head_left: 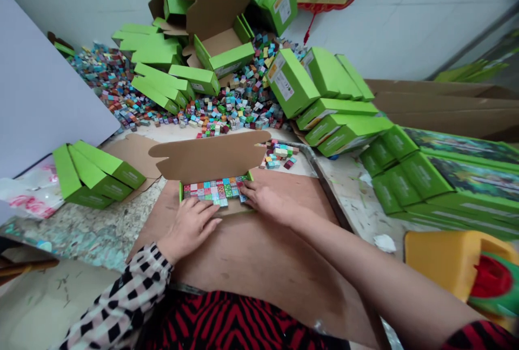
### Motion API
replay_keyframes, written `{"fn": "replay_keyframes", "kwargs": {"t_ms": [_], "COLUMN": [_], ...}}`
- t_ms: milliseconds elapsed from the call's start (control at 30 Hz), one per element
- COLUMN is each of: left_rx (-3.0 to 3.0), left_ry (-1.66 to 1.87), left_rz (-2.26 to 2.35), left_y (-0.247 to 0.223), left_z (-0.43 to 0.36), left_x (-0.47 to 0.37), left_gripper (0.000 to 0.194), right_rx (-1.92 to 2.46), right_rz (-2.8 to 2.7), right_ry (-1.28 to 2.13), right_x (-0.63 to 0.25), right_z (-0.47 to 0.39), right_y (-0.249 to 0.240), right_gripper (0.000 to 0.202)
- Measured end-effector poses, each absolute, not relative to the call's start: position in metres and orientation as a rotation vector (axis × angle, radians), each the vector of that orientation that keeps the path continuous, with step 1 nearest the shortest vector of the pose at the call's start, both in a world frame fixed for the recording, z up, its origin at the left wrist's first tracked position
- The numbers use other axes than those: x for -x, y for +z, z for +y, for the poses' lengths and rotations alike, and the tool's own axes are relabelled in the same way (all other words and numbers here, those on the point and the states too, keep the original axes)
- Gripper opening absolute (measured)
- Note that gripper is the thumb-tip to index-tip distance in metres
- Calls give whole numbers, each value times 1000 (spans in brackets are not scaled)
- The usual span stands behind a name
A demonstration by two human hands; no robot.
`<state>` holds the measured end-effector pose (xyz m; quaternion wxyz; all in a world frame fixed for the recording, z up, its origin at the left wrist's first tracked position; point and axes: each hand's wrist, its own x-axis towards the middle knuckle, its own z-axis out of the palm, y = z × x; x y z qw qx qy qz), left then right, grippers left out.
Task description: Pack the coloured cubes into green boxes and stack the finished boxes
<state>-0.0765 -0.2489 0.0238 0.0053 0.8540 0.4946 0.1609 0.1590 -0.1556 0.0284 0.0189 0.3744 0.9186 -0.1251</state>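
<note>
An open green cardboard box [250,176] lies in front of me with its brown lid [211,156] raised at the back. Rows of small patterned cubes [222,190] in red, blue, green and white fill its rear part; bare brown cardboard shows along the front. My left hand [192,227] rests flat at the box's front left, fingers stretched over the edge and touching the nearest cubes. At the right end, my right hand [263,199] has its fingers extended onto the cubes, with bluish cubes beneath the fingertips. The thumb's underside is hidden.
A brown board [259,253] lies under the box, with a raised metal edge [324,182] on its right. Behind is a heap of loose cubes [239,102] with green boxes [227,61]. Stacked boxes [421,177] and a yellow container [441,255] stand right; more boxes [99,174] lie left.
</note>
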Motion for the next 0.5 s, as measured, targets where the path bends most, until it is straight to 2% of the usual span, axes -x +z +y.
{"fn": "replay_keyframes", "kwargs": {"t_ms": [133,300,500], "left_rx": [-2788,-2729,-2762], "left_ry": [396,467,432], "left_rz": [1591,1641,1673], "left_y": [13,7,4], "left_z": [-252,-257,-258], "left_x": [65,55,58], "left_gripper": [28,32,27], "right_rx": [-1144,-1135,-1221], "right_rz": [2745,2716,3034], "right_ry": [-213,-167,-455], "right_x": [-154,-150,-165], "right_z": [-159,-154,-161], "right_y": [35,39,30], "right_gripper": [42,43,39]}}
